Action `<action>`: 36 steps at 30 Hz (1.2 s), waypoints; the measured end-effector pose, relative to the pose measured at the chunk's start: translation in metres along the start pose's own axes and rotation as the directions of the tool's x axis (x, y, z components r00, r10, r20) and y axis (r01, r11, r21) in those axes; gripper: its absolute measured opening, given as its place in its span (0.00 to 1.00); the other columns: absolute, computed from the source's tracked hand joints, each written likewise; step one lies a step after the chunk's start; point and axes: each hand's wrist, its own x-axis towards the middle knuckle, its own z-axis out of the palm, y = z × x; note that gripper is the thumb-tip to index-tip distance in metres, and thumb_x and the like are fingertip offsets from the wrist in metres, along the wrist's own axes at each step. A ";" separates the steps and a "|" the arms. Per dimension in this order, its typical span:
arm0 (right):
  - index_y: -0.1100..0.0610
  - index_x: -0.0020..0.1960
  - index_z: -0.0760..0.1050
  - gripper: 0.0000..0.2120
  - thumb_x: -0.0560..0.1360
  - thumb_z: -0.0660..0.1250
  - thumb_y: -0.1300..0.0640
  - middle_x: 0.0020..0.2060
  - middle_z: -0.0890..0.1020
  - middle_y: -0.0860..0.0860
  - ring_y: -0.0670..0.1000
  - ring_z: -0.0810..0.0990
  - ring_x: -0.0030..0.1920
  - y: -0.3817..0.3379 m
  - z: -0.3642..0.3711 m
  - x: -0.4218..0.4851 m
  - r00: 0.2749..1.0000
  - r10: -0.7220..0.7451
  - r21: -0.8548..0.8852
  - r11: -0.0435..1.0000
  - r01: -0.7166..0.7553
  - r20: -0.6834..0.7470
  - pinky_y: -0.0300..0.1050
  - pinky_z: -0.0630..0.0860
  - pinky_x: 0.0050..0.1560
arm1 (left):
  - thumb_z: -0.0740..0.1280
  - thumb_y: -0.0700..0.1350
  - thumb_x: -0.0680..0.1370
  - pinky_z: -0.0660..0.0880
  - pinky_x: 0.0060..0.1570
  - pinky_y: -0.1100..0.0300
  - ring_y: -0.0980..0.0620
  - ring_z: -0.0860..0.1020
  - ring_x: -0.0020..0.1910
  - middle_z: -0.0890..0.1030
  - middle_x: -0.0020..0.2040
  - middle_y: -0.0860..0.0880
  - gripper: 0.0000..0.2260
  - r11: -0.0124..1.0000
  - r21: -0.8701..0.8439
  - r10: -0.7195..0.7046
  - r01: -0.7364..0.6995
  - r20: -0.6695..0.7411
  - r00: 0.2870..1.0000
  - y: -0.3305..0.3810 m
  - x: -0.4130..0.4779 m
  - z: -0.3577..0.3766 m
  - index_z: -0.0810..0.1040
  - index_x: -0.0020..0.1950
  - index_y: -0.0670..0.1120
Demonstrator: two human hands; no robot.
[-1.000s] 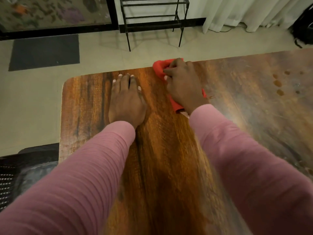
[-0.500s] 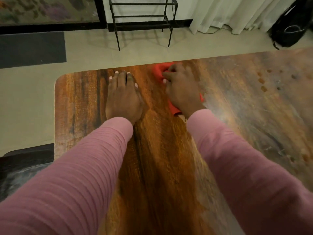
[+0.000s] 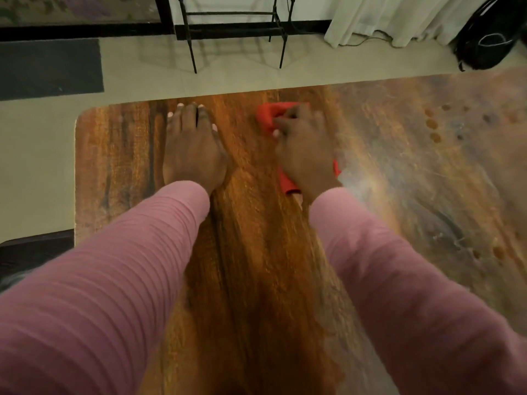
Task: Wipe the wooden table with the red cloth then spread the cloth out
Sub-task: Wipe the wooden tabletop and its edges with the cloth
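Her right hand [image 3: 303, 149] grips the bunched red cloth [image 3: 269, 116] near the tabletop [image 3: 256, 252] far edge, left hand [image 3: 194, 149] flat; she should press evenly.

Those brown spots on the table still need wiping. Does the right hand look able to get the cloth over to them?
Probably yes. The right hand presses the red cloth on the table, and only bare wood lies between it and the brown spots.

Left hand [image 3: 192, 151] lies flat, fingers together; right hand [image 3: 305, 151] is curled closed, both pink-sleeved arms outstretched.
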 end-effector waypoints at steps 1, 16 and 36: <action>0.53 0.56 0.80 0.12 0.78 0.60 0.57 0.60 0.73 0.53 0.55 0.68 0.61 0.013 -0.007 0.005 0.995 0.096 0.005 0.995 -0.096 -0.024 0.48 0.69 0.59 | 0.50 0.46 0.83 0.49 0.75 0.48 0.41 0.57 0.75 0.63 0.74 0.40 0.22 1.000 0.008 0.001 -0.001 0.001 1.000 0.000 0.000 -0.001 0.61 0.75 0.38; 0.53 0.57 0.80 0.12 0.76 0.61 0.58 0.59 0.74 0.53 0.57 0.68 0.61 0.045 -0.015 -0.026 0.983 0.168 0.026 0.986 -0.167 -0.068 0.54 0.70 0.60 | 0.50 0.46 0.83 0.50 0.75 0.47 0.40 0.57 0.75 0.62 0.75 0.39 0.22 0.996 0.086 0.002 -0.002 -0.005 1.000 0.014 -0.006 -0.007 0.60 0.75 0.38; 0.53 0.54 0.81 0.12 0.75 0.61 0.57 0.57 0.76 0.51 0.57 0.70 0.56 0.002 -0.016 -0.074 0.993 0.112 0.096 0.990 -0.107 -0.049 0.49 0.70 0.55 | 0.49 0.44 0.83 0.47 0.76 0.50 0.42 0.54 0.76 0.60 0.76 0.39 0.22 0.998 -0.064 0.026 -0.024 0.034 0.999 0.059 -0.089 0.005 0.59 0.75 0.38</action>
